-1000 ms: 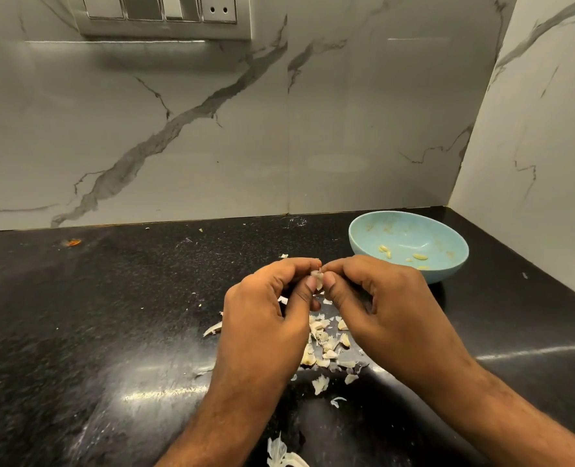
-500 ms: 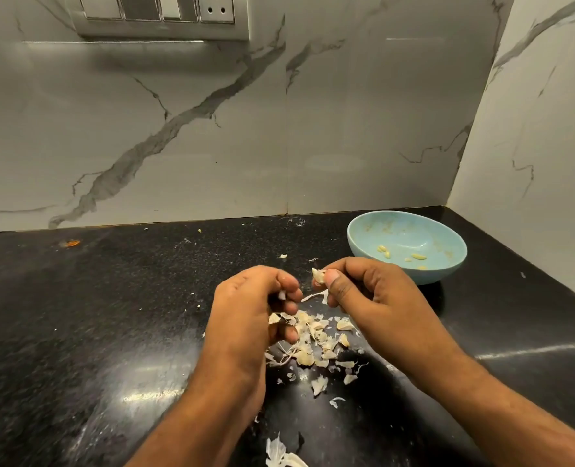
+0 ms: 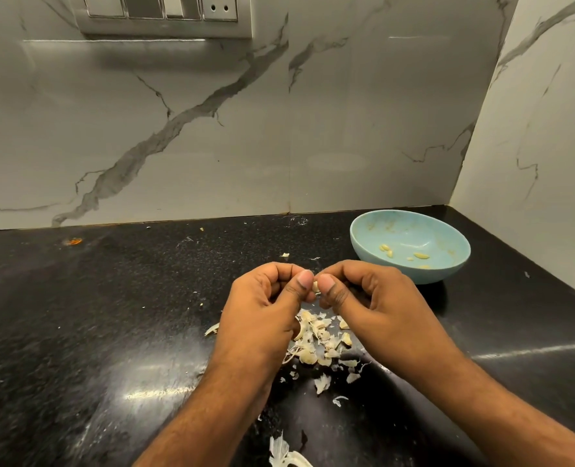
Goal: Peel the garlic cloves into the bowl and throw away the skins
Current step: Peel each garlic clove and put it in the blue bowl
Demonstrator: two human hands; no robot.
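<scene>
The bowl (image 3: pixel 447 264) is light blue, with pale yellow garlic cloves (image 3: pixel 420 255) inside. The counter (image 3: pixel 77 315) is black with fine speckles. The wall (image 3: pixel 212 129) is white marble with grey veins. The skins (image 3: pixel 319 345) are cream-white.

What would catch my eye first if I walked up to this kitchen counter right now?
Two bare hands meet at the middle of the black counter, the left hand and right hand pinching one small garlic clove between their thumbs. Under them lies a pale heap of garlic skins. Behind the right hand sits a light blue bowl holding a few peeled cloves.

No readable text or labels
</scene>
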